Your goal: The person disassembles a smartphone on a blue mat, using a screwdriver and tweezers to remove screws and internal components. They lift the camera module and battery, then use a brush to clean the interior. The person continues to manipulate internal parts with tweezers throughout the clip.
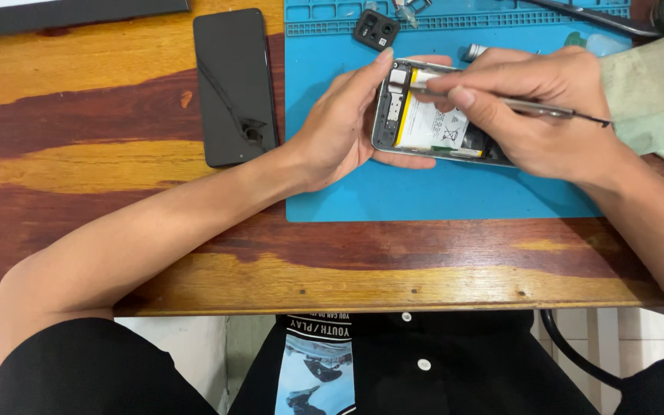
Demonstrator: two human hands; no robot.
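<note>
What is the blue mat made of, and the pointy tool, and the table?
The blue mat looks like soft rubber or silicone: matte, with moulded little compartments along its top edge. The pointy tool in the right hand seems to be metal, thin and shiny grey, probably tweezers. The table looks like varnished wood, with glossy streaks of yellow and dark red-brown grain.

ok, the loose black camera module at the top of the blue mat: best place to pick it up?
Probably pinch the camera module across its two long edges, coming straight down from above. It lies flat on the blue mat with its lens side up, so the top face is best left untouched. It sits apart from the left hand, with free space on its left side.
</note>
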